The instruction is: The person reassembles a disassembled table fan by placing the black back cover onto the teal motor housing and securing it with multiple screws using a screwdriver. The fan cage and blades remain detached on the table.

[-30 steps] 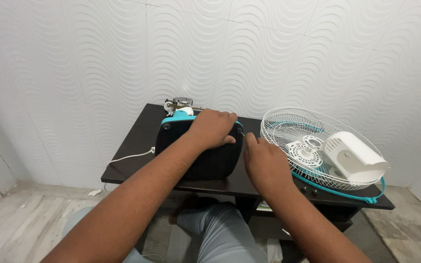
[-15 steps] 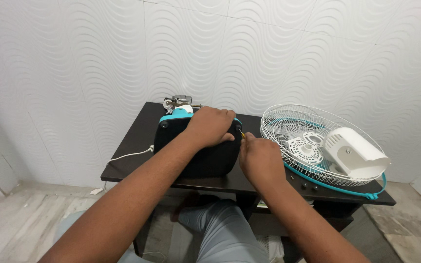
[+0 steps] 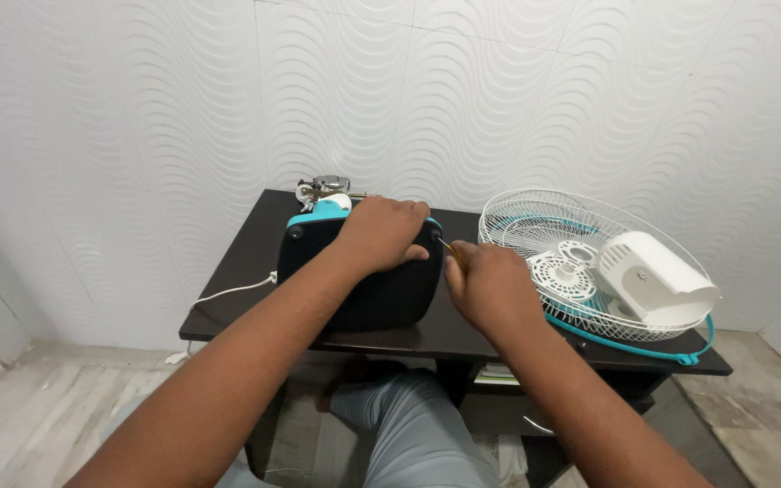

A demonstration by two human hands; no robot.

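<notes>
I am pressing my left hand (image 3: 380, 233) down over the top edge of the fan base (image 3: 363, 271), a black block with teal trim standing on the tabletop (image 3: 255, 244) right under my palm. My left fingers are curled over its far edge, gripping it. It looks like hard moulded plastic, stiff and smooth, probably weighted and a bit slippery, so the top rim and rounded corners seem the safest places to hold it steady.

My right hand (image 3: 488, 282) is closed around a thin screwdriver (image 3: 446, 245), its yellowish shaft poking out toward the base's upper right corner, just beside my left fingertips. Whether the tip is seated I cannot tell.

Beyond my left hand, the bare metal motor (image 3: 323, 190) is sticking up. To the right of my right hand, the wire fan guard (image 3: 535, 217) is lying flat with a white motor cover (image 3: 657, 280) in it; that wire looks light and easily bent. A white cord (image 3: 232, 291) is trailing off left.
</notes>
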